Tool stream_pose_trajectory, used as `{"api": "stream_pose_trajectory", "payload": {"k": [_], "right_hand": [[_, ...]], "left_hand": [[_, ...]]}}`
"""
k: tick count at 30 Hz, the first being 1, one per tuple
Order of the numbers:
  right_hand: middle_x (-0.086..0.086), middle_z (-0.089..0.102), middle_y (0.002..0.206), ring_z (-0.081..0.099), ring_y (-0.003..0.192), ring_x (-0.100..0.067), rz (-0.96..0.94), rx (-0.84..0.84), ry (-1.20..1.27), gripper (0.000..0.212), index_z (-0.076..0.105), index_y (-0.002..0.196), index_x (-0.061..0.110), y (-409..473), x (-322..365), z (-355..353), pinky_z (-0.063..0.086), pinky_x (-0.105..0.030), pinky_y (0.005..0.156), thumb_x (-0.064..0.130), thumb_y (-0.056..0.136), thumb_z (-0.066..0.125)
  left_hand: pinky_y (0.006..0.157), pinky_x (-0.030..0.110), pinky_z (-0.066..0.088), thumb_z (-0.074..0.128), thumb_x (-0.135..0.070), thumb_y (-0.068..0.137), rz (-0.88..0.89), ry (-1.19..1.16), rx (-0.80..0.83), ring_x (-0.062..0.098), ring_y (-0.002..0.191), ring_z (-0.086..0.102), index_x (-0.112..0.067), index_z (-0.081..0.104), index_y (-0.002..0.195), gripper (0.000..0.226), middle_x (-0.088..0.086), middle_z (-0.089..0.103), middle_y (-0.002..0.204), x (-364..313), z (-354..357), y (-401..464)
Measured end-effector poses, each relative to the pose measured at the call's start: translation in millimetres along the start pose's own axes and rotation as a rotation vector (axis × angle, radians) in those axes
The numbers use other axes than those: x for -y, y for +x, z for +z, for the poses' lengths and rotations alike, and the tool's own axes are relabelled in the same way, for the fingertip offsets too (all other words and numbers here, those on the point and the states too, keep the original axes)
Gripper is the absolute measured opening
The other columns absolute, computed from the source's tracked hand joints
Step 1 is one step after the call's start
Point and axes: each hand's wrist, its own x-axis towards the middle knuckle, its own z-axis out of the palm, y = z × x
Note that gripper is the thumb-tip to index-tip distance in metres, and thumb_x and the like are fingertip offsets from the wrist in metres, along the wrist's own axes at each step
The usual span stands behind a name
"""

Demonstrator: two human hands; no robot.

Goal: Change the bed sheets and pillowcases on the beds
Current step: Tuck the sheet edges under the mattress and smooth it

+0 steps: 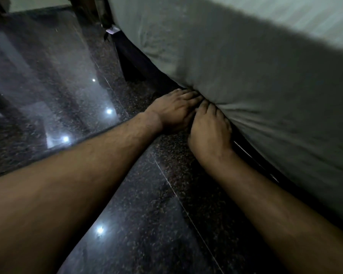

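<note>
**Both hands at the lower edge of the sheet**

From my seat at the feed, the bed sheet (pixel 255 80) filled the frame from twelve o'clock round to four o'clock. It was pale grey and draped down the side of the mattress, and its lower hem ran as a long diagonal from about eleven o'clock down to four o'clock. That hem line was the long axis I could read; the cloth hung from the top face down toward the floor. Creases fanned out from one spot near the centre of the view, where the fabric was bunched.

The floor (pixel 53 80) took up the nine o'clock side: dark, speckled, polished stone with small bright reflections and thin joint lines.

Under the hem I saw a dark strip of bed frame (pixel 135 62) near eleven o'clock.

Both bare forearms reached in from six and eight o'clock. My left hand (pixel 172 111) lay knuckles up, fingers curled against the hem and tips hidden under the cloth. My right hand (pixel 210 129) sat touching it at its four o'clock side, fingers likewise bent into the gathered fabric. Whether either hand was pinching the sheet or only pressing it, I could not tell.
</note>
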Motion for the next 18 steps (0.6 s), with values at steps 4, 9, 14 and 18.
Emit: {"api": "stream_pose_trajectory", "payload": {"k": [4, 9, 14, 18], "right_hand": [[-0.018, 0.059, 0.132, 0.058, 0.122, -0.035, 0.032, 0.137, 0.209, 0.063, 0.044, 0.139, 0.001, 31, 4, -13, 0.048, -0.039, 0.093, 0.041, 0.094, 0.064], [-0.012, 0.034, 0.156, 0.036, 0.142, -0.026, -0.112, 0.127, 0.114, 0.086, 0.021, 0.155, 0.006, -12, -18, -19, 0.034, -0.036, 0.113, 0.042, 0.091, 0.066], [-0.011, 0.049, 0.144, 0.044, 0.135, -0.028, -0.193, 0.041, 0.152, 0.044, 0.051, 0.135, 0.009, -37, -19, -41, 0.039, -0.038, 0.107, 0.034, 0.098, 0.055], [-0.013, 0.034, 0.157, 0.035, 0.143, -0.028, -0.363, 0.006, 0.243, 0.057, 0.037, 0.148, 0.004, 10, 14, -39, 0.036, -0.039, 0.115, 0.008, 0.091, 0.048]], "left_hand": [[0.098, 0.035, 0.042, 0.039, -0.046, 0.101, -0.216, 0.025, 0.234, 0.028, 0.130, 0.054, -0.023, 0.056, 0.138, 0.047, 0.007, 0.057, 0.143, 9, -32, 36], [0.090, 0.042, 0.056, 0.055, -0.035, 0.096, -0.085, 0.115, 0.064, 0.025, 0.122, 0.062, -0.032, 0.057, 0.137, 0.041, -0.002, 0.061, 0.138, 9, -27, 5], [0.101, 0.042, 0.051, 0.056, -0.022, 0.095, -0.227, -0.001, -0.107, 0.022, 0.133, 0.054, -0.024, 0.051, 0.146, 0.051, -0.003, 0.051, 0.151, 28, -18, -25], [0.117, 0.046, 0.035, 0.056, -0.017, 0.093, -0.325, -0.050, -0.033, 0.024, 0.150, 0.031, -0.012, 0.032, 0.157, 0.068, 0.010, 0.030, 0.163, 57, -10, -21]]}}
